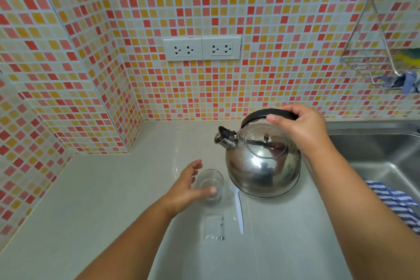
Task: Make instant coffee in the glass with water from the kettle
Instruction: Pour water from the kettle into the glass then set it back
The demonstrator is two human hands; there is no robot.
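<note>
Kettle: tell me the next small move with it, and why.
Probably lift the kettle off the counter and bring its spout over the glass. The right hand already grips the black handle, the kettle sits on the counter, and the left hand is cupped around the glass, which looks empty. The sachet and white spoon lie untouched beside it.

kettle: polished metal, mirror-glossy; handle black, matt plastic by the look
glass: clear, smooth
spoon: white plastic
sachet: clear shiny film
bench: pale grey, smooth, faint sheen
sink: brushed steel
wall: small glossy tiles
cloth: striped woven fabric
</note>
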